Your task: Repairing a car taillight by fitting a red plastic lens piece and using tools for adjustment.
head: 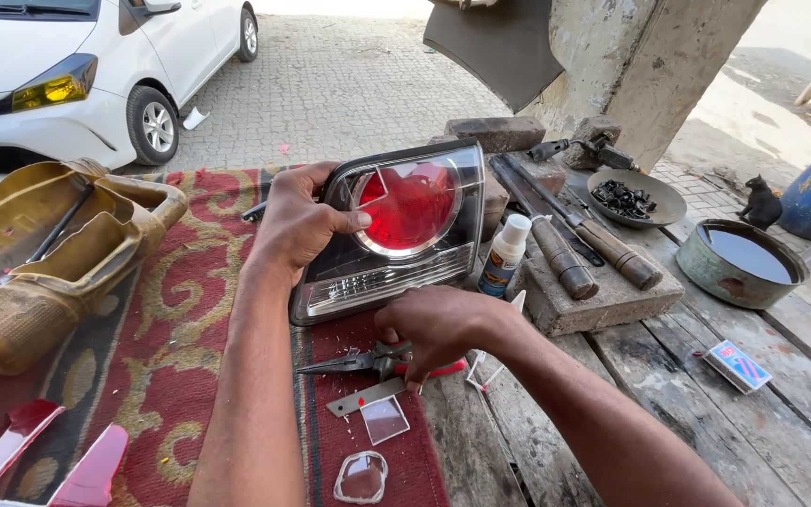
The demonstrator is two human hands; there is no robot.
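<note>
I see the left hand (300, 225) gripping the tail lamp (396, 230) by its left edge, thumb across the cracked red lens, propping it tilted on the red rug (171, 319) over the counter (706, 376). My right hand (434, 324) rests just below the lamp, fingers curled around the pliers (359, 361), which lie on the rug. A small bottle (504, 253) stands just right of the lamp, and clear plastic pieces (385, 419) lie nearby.

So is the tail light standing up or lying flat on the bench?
Standing up: the tail light rests on its lower edge, lens facing the camera, with the left hand gripping its left side.
</note>
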